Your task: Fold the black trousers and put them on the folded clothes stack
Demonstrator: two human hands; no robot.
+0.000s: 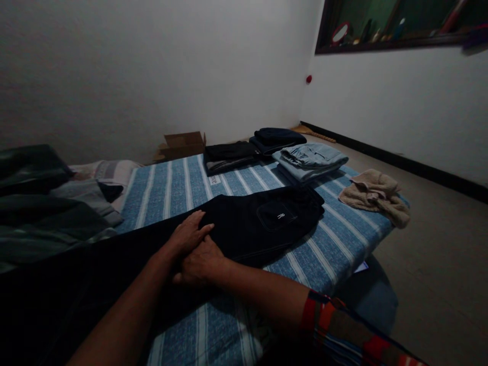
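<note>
Dark navy trousers [244,223] lie lengthwise across the bed, waistband to the right. Their patch pocket [277,215] carries a small white logo. My left hand [190,233] rests flat on the trouser leg, fingers stretched out. Close against it, my right hand [203,262] also presses on the cloth with its palm down, its fingers partly hidden beside the left hand. Neither hand seems to grip the fabric. The legs run off toward the lower left, where the dark cloth shows little detail.
Folded black trousers [231,152], folded dark trousers [280,137] and folded light-blue jeans [310,157] sit at the bed's far side. A crumpled beige towel [375,195] lies on the right corner of the blue striped sheet [171,183]. Piled clothes [57,208] are left; a cardboard box [185,145] stands behind.
</note>
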